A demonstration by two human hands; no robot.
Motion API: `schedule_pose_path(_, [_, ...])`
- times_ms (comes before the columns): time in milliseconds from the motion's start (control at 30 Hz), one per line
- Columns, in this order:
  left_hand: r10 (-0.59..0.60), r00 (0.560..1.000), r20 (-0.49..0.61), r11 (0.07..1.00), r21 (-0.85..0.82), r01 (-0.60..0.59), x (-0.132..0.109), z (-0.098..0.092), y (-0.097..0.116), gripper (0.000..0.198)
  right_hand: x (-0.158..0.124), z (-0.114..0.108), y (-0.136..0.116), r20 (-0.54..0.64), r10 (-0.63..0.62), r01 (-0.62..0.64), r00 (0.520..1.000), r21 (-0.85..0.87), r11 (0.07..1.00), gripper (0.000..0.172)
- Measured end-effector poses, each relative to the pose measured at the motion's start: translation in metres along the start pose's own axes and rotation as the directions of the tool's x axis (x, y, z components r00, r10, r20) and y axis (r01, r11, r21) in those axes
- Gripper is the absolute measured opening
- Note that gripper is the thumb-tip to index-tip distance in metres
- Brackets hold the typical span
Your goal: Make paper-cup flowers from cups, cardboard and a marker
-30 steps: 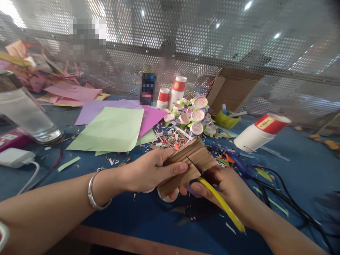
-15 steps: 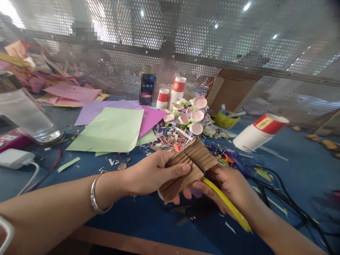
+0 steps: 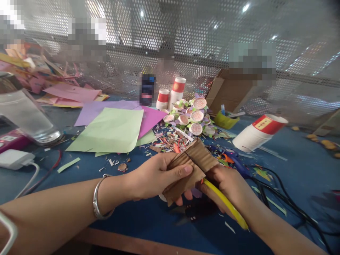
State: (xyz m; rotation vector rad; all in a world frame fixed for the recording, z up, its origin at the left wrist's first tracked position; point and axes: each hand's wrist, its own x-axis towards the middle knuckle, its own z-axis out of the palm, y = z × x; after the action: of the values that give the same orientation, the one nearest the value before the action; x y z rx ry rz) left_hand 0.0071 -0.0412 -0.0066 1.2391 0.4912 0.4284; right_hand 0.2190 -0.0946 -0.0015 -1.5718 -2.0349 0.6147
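Observation:
My left hand [image 3: 162, 175] is closed on a piece of corrugated cardboard [image 3: 203, 156], its thumb flat on top and fingertips showing below. My right hand [image 3: 233, 187] is wrapped round a cutter with a long curved yellow handle [image 3: 225, 198]. A thin dark line, which looks like the cutter's blade, crosses the cardboard between the hands. Most of the cutter's head is hidden behind the cardboard and fingers. Below the hands, a dark tool [image 3: 198, 212] with a grey pointed end lies on the blue table, partly in shadow.
Paper scraps [image 3: 183, 140] lie beyond the hands, before a pile of cup-bottom flowers [image 3: 197, 116]. Coloured sheets [image 3: 106, 129] and a glass of water [image 3: 32, 115] are left. Stacked paper cups [image 3: 259, 132] lean right, near black cables [image 3: 278, 191]. A perforated screen [image 3: 127, 53] stands behind.
The yellow handle's free end has shifted slightly up and left. My left hand and the cardboard have moved slightly right. Both hands keep their holds.

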Motion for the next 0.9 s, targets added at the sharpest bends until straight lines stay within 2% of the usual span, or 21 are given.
schedule_pose_path(100, [0.08, 0.991, -0.109, 0.996, -0.035, -0.084, 0.0008, 0.0032, -0.0004, 0.026, 0.0001, 0.0008, 0.0004, -0.041, 0.003, -0.004, 0.999, -0.014, 1.0, 0.018])
schedule_pose_path(167, [0.127, 0.984, -0.123, 0.989, -0.056, -0.135, 0.0005, 0.0032, 0.0011, 0.022, 0.0018, 0.0024, 0.0015, -0.054, -0.008, 0.008, 0.999, 0.002, 1.0, 0.018])
schedule_pose_path(267, [0.133, 0.988, -0.081, 0.988, -0.066, -0.139, -0.0004, 0.0018, 0.0028, 0.021, 0.0047, 0.0055, 0.0032, -0.071, 0.007, 0.002, 0.997, 0.12, 0.993, 0.012])
schedule_pose_path(367, [0.08, 0.997, -0.012, 0.993, -0.088, -0.081, -0.0008, 0.0014, 0.0009, 0.023, 0.0044, 0.0073, 0.005, -0.069, -0.009, 0.021, 0.998, 0.186, 0.982, 0.02])
schedule_pose_path(500, [0.06, 0.998, 0.009, 0.992, -0.115, -0.059, 0.0003, 0.0027, -0.0036, 0.023, -0.0001, 0.0066, 0.0087, -0.047, -0.1, 0.102, 0.994, 0.053, 0.993, 0.01])
schedule_pose_path(700, [0.051, 0.999, 0.016, 0.983, -0.178, -0.048, 0.0017, 0.0045, -0.0042, 0.025, -0.0029, 0.0028, 0.006, 0.038, -0.07, 0.071, 0.997, -0.02, 0.997, 0.02])
schedule_pose_path(900, [0.039, 0.998, 0.055, 0.974, -0.227, -0.026, 0.0007, 0.0051, 0.0002, 0.022, 0.0015, 0.0065, 0.0076, -0.045, -0.111, 0.112, 0.993, 0.02, 0.994, 0.015])
